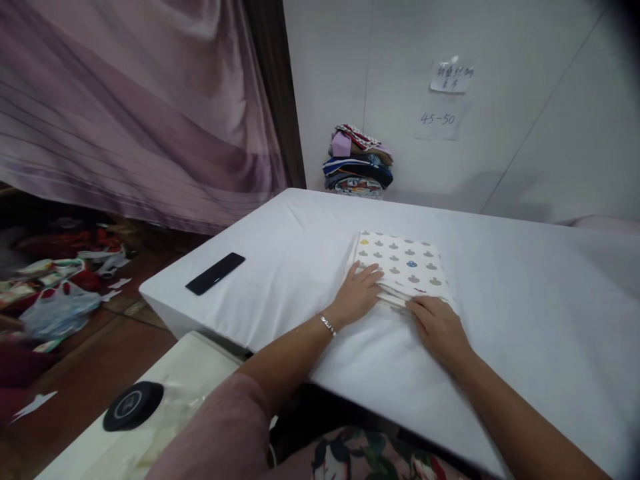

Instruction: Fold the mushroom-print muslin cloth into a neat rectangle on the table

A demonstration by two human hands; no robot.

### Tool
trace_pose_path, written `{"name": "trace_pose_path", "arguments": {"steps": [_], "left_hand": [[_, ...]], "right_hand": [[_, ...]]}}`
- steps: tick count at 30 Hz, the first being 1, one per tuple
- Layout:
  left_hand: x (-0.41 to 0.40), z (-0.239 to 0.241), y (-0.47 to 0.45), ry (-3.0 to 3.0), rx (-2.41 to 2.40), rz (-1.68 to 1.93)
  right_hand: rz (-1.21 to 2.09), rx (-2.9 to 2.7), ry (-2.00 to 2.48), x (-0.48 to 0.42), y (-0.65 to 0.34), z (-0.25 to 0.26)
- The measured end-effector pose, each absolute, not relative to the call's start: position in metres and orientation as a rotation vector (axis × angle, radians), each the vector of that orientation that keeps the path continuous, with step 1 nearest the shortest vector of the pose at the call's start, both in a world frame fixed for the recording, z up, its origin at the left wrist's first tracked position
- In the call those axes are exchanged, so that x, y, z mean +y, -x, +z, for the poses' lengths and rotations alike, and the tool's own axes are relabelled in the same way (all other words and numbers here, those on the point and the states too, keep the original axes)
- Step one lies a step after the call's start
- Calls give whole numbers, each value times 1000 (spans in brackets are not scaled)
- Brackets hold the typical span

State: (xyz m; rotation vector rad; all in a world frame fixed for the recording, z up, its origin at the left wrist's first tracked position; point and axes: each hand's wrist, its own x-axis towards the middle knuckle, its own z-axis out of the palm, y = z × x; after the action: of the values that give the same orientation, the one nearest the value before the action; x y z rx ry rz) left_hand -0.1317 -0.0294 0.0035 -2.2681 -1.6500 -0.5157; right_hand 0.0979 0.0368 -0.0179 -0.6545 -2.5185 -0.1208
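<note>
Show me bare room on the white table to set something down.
The white table has bare patches between the black slab and the folded fabric, and right of the fabric. It's crowded at the fabric's near edge, where the left hand and right hand rest.

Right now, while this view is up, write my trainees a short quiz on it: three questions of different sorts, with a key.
1. True or false: only the right hand touches the folded patterned cloth.
2. Seen from the wearer's side, where does the flat black rectangular object lie?
A) On top of the cloth
B) To the left of the cloth
C) To the right of the cloth
3. Fill in the missing number: the lower wall note reads "45-__".

Key:
1. False; the left hand rests on it too.
2. B
3. 50
</note>
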Motion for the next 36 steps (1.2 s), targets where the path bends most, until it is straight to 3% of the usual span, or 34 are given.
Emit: {"name": "trace_pose_path", "arguments": {"steps": [11, 18, 26, 36], "left_hand": [[-44, 5, 171, 1652, -2154, -1340], [-29, 8, 159, 1716, -2364, -1146], [-15, -3, 171, 1575, -2494, -1365], [-18, 0, 171, 1592, -2690, -1224]], "right_hand": [[-91, -2485, 688, 34, -97, -22], [-116, -2479, 684, 32, -96, -24], [-169, -2487, 627, 28, -96, -23], [-142, -2448, 631, 25, -93, -19]]}}
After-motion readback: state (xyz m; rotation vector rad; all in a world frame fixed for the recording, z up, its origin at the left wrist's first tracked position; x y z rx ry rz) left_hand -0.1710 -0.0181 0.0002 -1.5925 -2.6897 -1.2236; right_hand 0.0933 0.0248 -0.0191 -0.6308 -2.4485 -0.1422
